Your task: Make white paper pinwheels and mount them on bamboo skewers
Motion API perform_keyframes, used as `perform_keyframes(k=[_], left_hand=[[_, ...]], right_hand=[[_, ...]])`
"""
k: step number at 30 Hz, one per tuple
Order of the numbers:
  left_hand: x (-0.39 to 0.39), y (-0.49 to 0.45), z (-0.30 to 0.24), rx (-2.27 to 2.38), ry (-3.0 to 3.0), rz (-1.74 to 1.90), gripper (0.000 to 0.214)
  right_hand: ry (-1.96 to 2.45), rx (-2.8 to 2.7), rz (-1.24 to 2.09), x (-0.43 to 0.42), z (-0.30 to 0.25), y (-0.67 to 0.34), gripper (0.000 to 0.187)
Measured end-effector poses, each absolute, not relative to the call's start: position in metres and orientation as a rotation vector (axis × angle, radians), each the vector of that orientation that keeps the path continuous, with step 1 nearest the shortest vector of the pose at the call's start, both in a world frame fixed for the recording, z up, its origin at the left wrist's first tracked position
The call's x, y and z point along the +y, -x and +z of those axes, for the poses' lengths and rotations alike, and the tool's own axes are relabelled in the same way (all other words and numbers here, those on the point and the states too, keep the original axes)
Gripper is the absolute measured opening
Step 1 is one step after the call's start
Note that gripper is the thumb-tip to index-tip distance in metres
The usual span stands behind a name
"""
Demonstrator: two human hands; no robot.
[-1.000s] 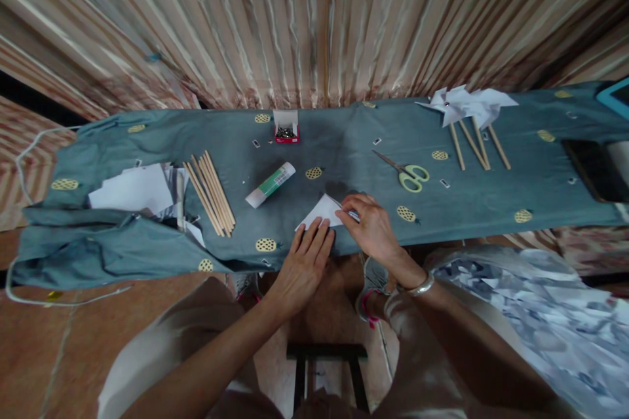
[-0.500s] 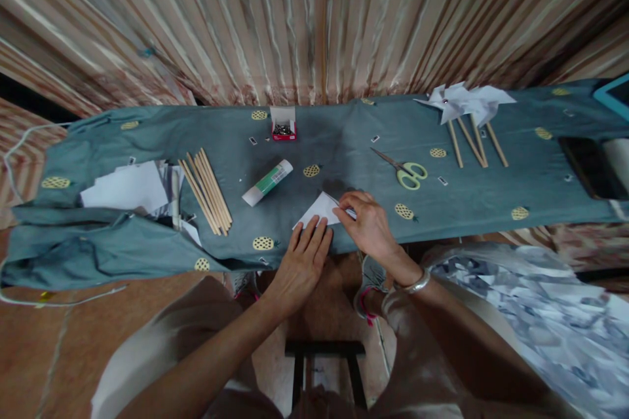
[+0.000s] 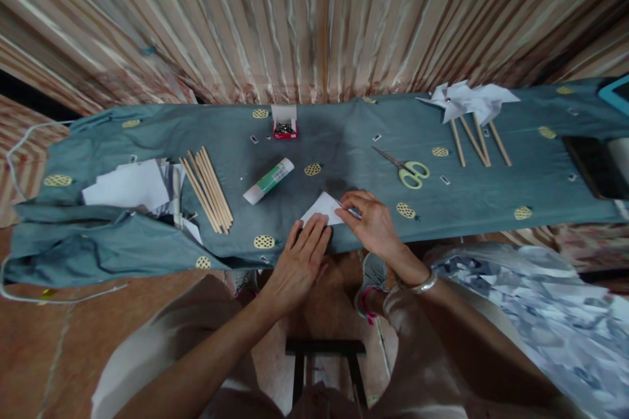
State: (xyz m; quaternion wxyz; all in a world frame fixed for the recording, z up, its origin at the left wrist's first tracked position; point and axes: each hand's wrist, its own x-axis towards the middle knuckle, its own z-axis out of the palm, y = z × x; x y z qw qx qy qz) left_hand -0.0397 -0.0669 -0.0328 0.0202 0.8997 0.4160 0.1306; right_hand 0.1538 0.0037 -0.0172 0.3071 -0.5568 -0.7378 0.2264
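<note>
A white sheet of paper [image 3: 322, 204], folded to a triangle, lies near the front edge of the cloth-covered table. My left hand [image 3: 303, 255] rests flat on its lower left part, fingers stretched out. At the paper's right side, my right hand [image 3: 369, 221] is closed, thumb and fingers pinching the edge. A thin greyish strip shows beneath those fingers; whether it is part of the paper I cannot tell. A green and white glue stick [image 3: 268, 181] lies to the left behind the paper. Scissors with light green handles [image 3: 411, 174] lie to the right.
Several wooden sticks [image 3: 210, 190] lie left, beside a stack of white paper [image 3: 130, 186]. A small red box [image 3: 285, 131] of metal pins stands open at the back. Paper pinwheels [image 3: 466, 101] on sticks and a dark phone [image 3: 592, 167] are right. A bag of paper pieces [image 3: 535, 314] sits below.
My left hand has slid slightly and covers more of the paper's left corner. My right hand keeps its pinch at the right edge. The view has shifted a little.
</note>
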Motion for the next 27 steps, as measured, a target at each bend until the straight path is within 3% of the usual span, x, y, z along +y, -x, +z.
perform_keyframes(k=[8, 18, 27], left_hand=[[-0.051, 0.056, -0.019, 1.434, -2.462, 0.705, 0.057], [-0.038, 0.07, -0.013, 1.422, -2.246, 0.672, 0.017], [-0.032, 0.074, -0.012, 1.47, -2.203, 0.618, 0.021]], right_hand=[[1.361, -1.877, 0.861, 0.002, -0.018, -0.164, 0.008], [1.229, -2.021, 0.999, -0.001, -0.02, -0.178, 0.004], [1.306, -1.929, 0.929, 0.003, -0.018, -0.173, 0.021]])
